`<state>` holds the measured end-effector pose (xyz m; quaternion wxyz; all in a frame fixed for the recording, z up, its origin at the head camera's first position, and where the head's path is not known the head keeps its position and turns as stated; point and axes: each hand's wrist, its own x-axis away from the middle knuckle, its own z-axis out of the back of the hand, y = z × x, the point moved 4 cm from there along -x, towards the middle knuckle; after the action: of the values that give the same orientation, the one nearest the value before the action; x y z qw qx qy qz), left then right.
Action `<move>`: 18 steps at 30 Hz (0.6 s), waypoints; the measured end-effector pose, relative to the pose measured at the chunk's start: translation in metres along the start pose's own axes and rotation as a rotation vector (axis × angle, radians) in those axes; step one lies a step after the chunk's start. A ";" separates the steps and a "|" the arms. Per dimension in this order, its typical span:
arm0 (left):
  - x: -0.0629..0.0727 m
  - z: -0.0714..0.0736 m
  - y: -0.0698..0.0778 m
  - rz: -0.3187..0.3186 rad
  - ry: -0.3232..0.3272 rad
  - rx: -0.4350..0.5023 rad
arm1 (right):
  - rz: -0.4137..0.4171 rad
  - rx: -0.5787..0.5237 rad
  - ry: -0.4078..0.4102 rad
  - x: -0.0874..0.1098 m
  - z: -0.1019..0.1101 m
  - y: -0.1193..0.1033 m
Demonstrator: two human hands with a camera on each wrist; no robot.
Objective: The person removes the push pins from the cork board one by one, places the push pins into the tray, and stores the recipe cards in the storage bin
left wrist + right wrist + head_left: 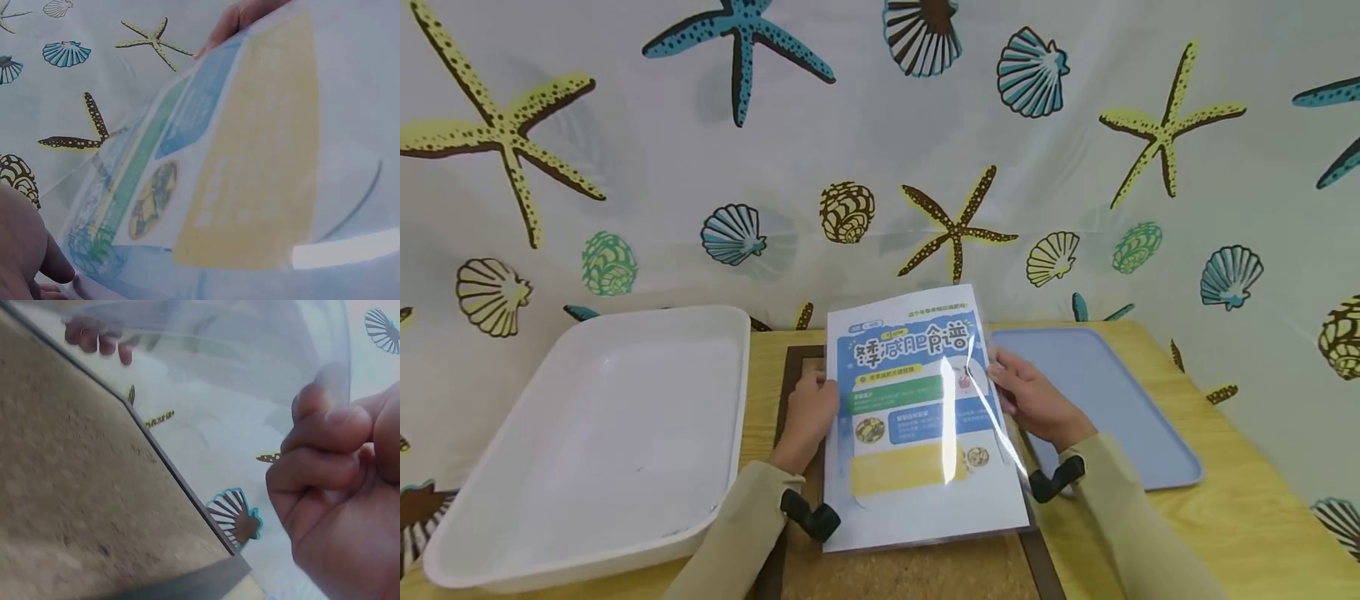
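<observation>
A printed sheet in a glossy clear plastic sleeve (917,467) is held up, tilted, in front of me, its blue, green and yellow print facing me in the head view. On its left edge my left hand (808,417) pinches the plastic. My right hand (1037,402) grips the opposite edge, and in the right wrist view the right fingers (312,465) curl against it with the thumb. Below the sheet lies a cork board (917,575) with a dark brown frame; the sheet covers much of it. The sheet's back (237,356) looks pale and see-through.
To the left stands a large white plastic tub (617,417) with raised walls. A flat light-blue tray (1112,408) lies at the right, partly behind my right arm. All rest on a wood-grain table (1240,500). Behind hangs a white curtain (865,133) with starfish and shells.
</observation>
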<state>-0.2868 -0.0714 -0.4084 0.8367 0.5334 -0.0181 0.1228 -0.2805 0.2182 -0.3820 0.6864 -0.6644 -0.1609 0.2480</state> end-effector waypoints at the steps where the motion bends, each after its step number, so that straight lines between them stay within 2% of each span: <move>1: 0.000 0.000 0.002 -0.006 -0.016 0.013 | -0.014 0.009 0.014 0.000 0.002 0.000; 7: 0.005 0.004 0.008 -0.027 -0.105 -0.016 | -0.097 0.110 0.097 0.001 0.007 0.002; 12: 0.005 0.006 0.016 -0.058 -0.119 -0.059 | -0.099 0.197 0.125 0.001 0.010 0.001; 18: 0.006 0.008 0.018 -0.070 -0.133 -0.088 | -0.128 0.219 0.134 0.003 0.011 0.005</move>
<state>-0.2843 -0.0702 -0.3880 0.8599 0.5036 -0.0603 0.0569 -0.2852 0.2288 -0.3870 0.7785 -0.5890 -0.1287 0.1746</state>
